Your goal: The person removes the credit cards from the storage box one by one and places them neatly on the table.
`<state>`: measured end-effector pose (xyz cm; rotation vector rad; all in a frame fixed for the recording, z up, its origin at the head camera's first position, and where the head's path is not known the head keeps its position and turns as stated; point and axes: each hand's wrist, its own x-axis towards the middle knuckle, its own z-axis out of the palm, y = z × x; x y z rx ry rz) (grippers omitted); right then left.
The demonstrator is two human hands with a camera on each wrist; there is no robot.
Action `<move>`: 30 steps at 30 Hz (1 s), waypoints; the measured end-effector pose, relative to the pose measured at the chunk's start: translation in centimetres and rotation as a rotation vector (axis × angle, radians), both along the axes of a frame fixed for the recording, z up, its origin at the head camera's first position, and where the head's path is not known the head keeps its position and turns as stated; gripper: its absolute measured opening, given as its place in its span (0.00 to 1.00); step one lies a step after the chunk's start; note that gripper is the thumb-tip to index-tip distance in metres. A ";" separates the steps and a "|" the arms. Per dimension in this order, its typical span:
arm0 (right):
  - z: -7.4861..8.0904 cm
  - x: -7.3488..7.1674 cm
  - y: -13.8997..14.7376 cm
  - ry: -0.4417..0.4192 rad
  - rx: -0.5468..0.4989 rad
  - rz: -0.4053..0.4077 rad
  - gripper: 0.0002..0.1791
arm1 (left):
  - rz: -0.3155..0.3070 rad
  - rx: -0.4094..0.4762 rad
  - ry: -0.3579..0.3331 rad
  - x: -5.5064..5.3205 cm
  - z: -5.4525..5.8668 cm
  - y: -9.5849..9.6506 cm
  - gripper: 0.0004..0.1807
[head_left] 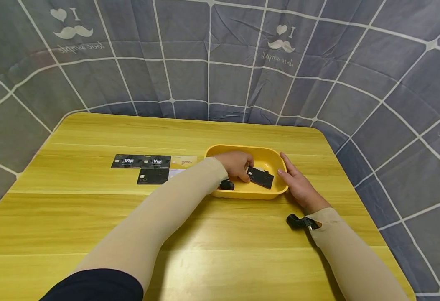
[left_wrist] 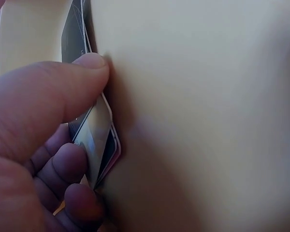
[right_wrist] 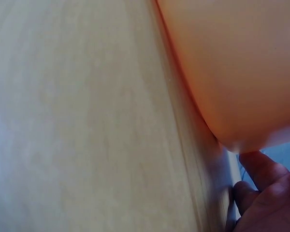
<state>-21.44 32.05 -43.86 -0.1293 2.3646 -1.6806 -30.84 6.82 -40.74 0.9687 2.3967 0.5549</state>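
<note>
Inside the yellow tray (head_left: 245, 195), toward its right half, a small batch of black-faced cards (head_left: 260, 178) sits tilted, with the left hand (head_left: 236, 164) at its left end. That hand is clamped on the batch, thumb and fingers pinching the edge; the left wrist view shows several layers slightly fanned, how many I cannot tell. The right hand (head_left: 300, 188) grips the tray's right end, thumb over the rim and fingers outside.

On the wooden surface (head_left: 220, 238), left of the tray, lie 2 dark Vip cards (head_left: 143, 161), 1 gold card (head_left: 184, 161), 1 black VIP card (head_left: 153, 176) and a pale card (head_left: 175, 172) partly hidden by the sleeve (head_left: 167, 209).

The batch should be light, stiff but springy, and slick between layers; a pinch across opposite edges would likely keep it together better than pressing on 1 face.
</note>
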 end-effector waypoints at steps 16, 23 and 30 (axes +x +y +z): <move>-0.1 0.1 -0.2 0.002 -0.008 -0.003 0.39 | -0.002 0.007 -0.003 0.1 0.1 -0.1 0.29; -0.1 0.0 0.1 0.000 -0.028 -0.003 0.39 | -0.005 0.020 0.008 0.1 0.0 0.0 0.28; 0.0 0.0 0.0 -0.009 -0.073 -0.002 0.40 | 0.002 0.023 0.024 0.0 -0.2 0.0 0.27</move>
